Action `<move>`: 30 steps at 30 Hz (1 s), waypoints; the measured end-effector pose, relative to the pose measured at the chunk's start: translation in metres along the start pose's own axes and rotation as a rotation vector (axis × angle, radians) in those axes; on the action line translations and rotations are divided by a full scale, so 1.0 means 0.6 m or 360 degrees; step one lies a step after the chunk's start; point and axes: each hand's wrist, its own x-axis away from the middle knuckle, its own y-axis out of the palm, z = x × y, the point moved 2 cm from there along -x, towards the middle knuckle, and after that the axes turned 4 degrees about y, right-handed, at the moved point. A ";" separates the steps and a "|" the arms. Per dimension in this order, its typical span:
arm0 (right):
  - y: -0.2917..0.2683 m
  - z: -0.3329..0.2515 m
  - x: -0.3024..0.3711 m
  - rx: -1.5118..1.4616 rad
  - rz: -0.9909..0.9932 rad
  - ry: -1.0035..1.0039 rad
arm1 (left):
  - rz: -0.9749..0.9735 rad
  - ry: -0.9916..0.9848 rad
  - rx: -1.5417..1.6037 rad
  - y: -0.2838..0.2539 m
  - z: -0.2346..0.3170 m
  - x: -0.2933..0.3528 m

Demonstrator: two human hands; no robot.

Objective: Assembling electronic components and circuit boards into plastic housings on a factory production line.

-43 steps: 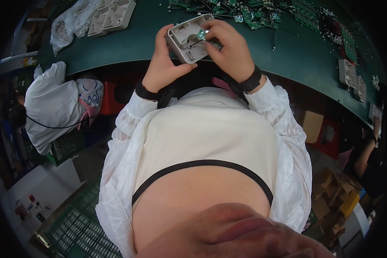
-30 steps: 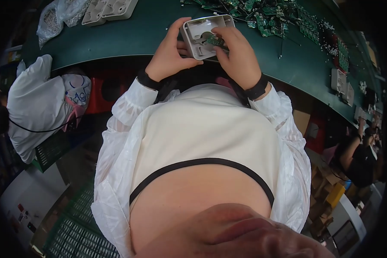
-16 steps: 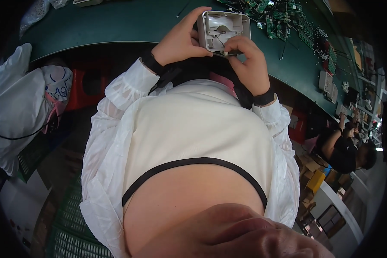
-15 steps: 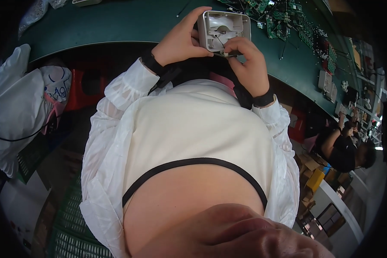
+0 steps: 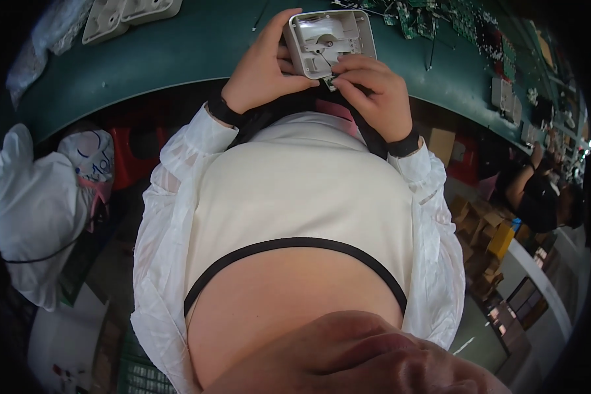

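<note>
Head view, near 12 o'clock: a pale grey plastic housing (image 5: 316, 27), its open side up, is held over the edge of the green worktable (image 5: 177, 69). The left hand (image 5: 259, 79) is clamped on the housing's 9 o'clock side, thumb along the near edge, some fingers out of sight behind it. The right hand (image 5: 381, 98) has thumb and fingertips pinched together on a small green circuit board (image 5: 330, 85), mostly covered, at the housing's 6 o'clock edge. The hands are near each other; whether the left thumb also touches the board cannot be told. About a second ago the board lay over the middle of the cavity; it has since come down to the near edge, outside the rim, and more of its green face shows now than half a second ago. That leaves the moulded compartments largely uncovered, with a thin dark wire (image 5: 326, 59) running from the centre toward the right fingertips. Judging from this, the work has turned to the board and its wire at the rim, and the board is not seated inside. Toward 1 o'clock, a heap of loose circuit boards (image 5: 410, 16) lies apart on the worktable.
</note>
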 end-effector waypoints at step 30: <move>-0.019 0.014 -0.014 0.0389 -0.0203 -0.0163 | 0.0033 0.0185 -0.0029 0.010 -0.004 -0.017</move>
